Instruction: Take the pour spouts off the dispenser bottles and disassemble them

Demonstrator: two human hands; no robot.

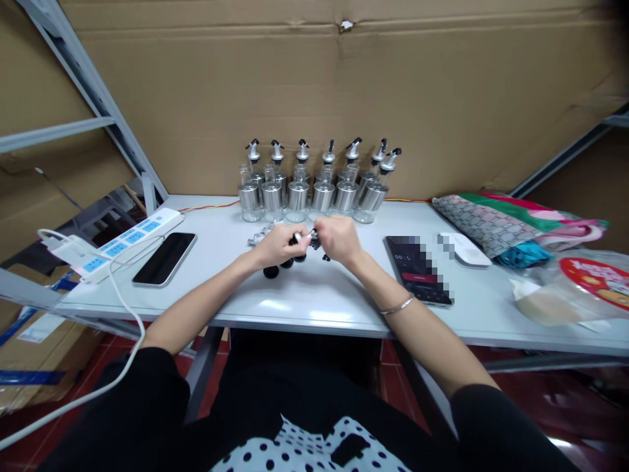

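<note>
Black and silver, a small spout part (pixel 305 238) sits pinched between my two hands over the middle of the white tabletop (pixel 314 301). My left hand (pixel 278 245) curls closed around one end of it and my right hand (pixel 338 238) grips the other, knuckles nearly touching. Just below my left hand lie a few black caps (pixel 282 267). Behind my hands I see a row of glass bottles (pixel 314 190) with steel sleeves and pour spouts, standing upright against the cardboard wall (pixel 344 85). A dark phone (pixel 164 258) lies to the left beside a power strip (pixel 122 239); another phone (pixel 417 269) lies to the right, near folded cloth (pixel 496 223).
</note>
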